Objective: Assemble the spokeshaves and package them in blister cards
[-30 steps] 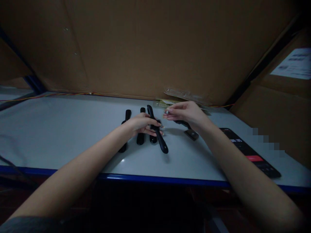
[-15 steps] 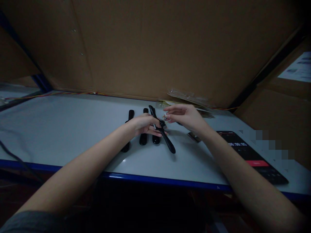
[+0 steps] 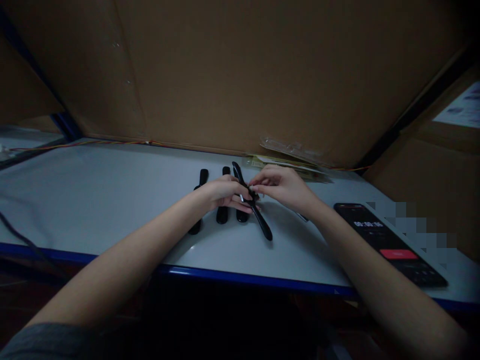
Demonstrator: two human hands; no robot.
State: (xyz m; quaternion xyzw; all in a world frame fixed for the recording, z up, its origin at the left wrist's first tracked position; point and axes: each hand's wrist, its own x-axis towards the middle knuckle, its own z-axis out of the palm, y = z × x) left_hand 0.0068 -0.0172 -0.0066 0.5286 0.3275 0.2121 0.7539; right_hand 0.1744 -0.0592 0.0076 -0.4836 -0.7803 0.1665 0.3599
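My left hand [image 3: 228,192] is closed on a black two-bladed propeller [image 3: 263,223], which it holds at the hub, tilted above the table. One blade points up and away, the other down toward the front edge. A small shiny metal part shows by my left thumb. My right hand [image 3: 281,184] is at the hub, thumb and forefinger pinched on a small light metal piece [image 3: 252,188] whose kind is too small to tell. Under and left of my left hand lie more black propellers [image 3: 222,215], partly hidden by it.
A phone [image 3: 378,235] running a timer lies at the right of the white table [image 3: 123,195]. Clear plastic packaging [image 3: 290,149] rests against the cardboard back wall [image 3: 210,75]. Thin red and yellow wires [image 3: 108,143] run along the back. The front edge is blue [image 3: 225,276].
My right hand has moved left and slightly down, bringing the small metal piece to the propeller's hub. My left hand keeps its hold, with the propeller almost unmoved.
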